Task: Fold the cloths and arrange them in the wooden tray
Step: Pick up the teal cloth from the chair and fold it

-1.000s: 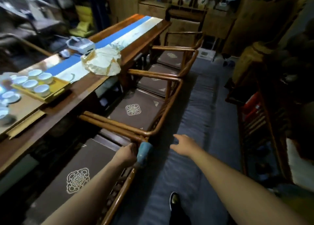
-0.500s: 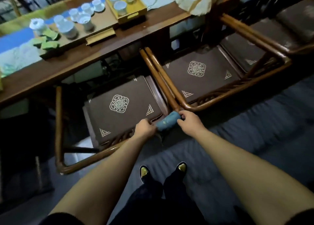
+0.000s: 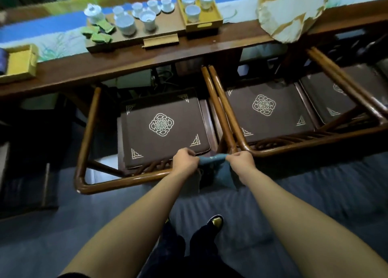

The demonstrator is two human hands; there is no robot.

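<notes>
Where chairs [image 3: 163, 130] crowd (dim, perhaps carpeted), table [image 3: 147, 61]

Both my arms reach forward and down, bare from elbow to wrist, running nearly side by side and drawing closer toward the hands. My left hand [image 3: 185, 161] is curled into a loose fist, knuckles up, fingers pinching one end of the blue cloth [image 3: 214, 162]. My right hand [image 3: 241, 160] sits just beside it at the same height, fingers bent and pinching the other end. The cloth spans the short gap between my fists and hangs below them.
</notes>
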